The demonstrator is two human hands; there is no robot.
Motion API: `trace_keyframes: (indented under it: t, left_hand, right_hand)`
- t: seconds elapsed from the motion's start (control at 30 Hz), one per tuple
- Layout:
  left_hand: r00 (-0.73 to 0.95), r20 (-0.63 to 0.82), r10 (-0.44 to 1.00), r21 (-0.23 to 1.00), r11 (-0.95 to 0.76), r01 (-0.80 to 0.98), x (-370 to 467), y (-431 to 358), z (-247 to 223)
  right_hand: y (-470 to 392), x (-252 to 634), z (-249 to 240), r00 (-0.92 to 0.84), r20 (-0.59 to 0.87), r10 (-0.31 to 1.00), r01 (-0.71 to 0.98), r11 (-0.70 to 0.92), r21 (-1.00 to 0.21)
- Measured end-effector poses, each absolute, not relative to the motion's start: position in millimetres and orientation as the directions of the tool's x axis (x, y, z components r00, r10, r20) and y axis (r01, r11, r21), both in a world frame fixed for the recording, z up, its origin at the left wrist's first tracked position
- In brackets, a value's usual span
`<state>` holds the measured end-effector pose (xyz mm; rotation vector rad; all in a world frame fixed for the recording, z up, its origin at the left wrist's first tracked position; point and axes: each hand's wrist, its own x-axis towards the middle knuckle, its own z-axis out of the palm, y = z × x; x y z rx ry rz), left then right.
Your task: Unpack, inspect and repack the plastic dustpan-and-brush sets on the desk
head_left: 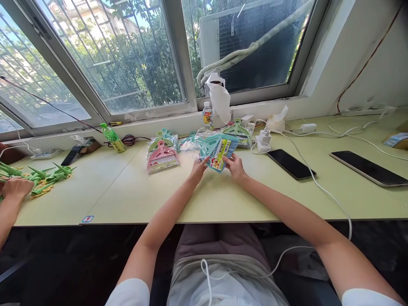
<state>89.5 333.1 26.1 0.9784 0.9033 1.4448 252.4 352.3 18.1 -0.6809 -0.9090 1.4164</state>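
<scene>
Both hands hold one bagged teal brush and dustpan set (212,146) above the table. My left hand (198,169) pinches its lower left edge, and my right hand (235,165) grips its lower right side, where a yellow and blue label faces up. To the left lies a bagged set with a pink dustpan (162,155), with green and teal pieces behind it. Another bagged green set (237,129) is behind my right hand, partly hidden by the held one.
Green stems lie at the far left under another person's hand (15,187). A green bottle (113,138) and a second bottle (208,115) are near the window. Right are a phone (291,164), a tablet (369,168) and a white cable (318,185) crossing the table edge (223,222).
</scene>
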Motion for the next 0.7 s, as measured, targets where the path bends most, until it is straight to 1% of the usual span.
trace_keyframes:
  t: [0.07,0.27,0.37,0.43,0.57,0.7]
  left_hand:
    - [0.094,0.068,0.993,0.932,-0.03,-0.361,98.2,329.6,20.1]
    - [0.268,-0.004,0.963,0.921,0.108,-0.374,104.0,321.1,18.9]
    - [0.33,-0.005,0.944,0.921,0.133,-0.366,103.7,321.2,21.6]
    - [0.297,0.029,0.955,0.914,0.094,-0.394,105.2,322.3,24.0]
    - [0.09,0.104,0.99,0.876,-0.049,-0.48,100.0,325.7,35.2]
    - [-0.003,0.072,0.997,0.874,-0.065,-0.481,84.0,327.9,48.8]
  right_hand:
    - [352.5,252.5,17.7,-0.081,0.136,0.987,-0.52,0.075,-0.851]
    - [352.5,255.3,21.8,-0.04,0.147,0.988,-0.554,0.1,-0.826]
    - [351.2,255.1,24.1,-0.031,0.148,0.989,-0.581,0.102,-0.807]
    - [350.2,254.8,25.4,-0.034,0.151,0.988,-0.596,0.102,-0.796]
    - [348.8,254.0,26.2,-0.087,0.149,0.985,-0.581,0.071,-0.811]
    - [347.2,251.8,25.2,-0.173,0.124,0.977,-0.54,0.012,-0.842]
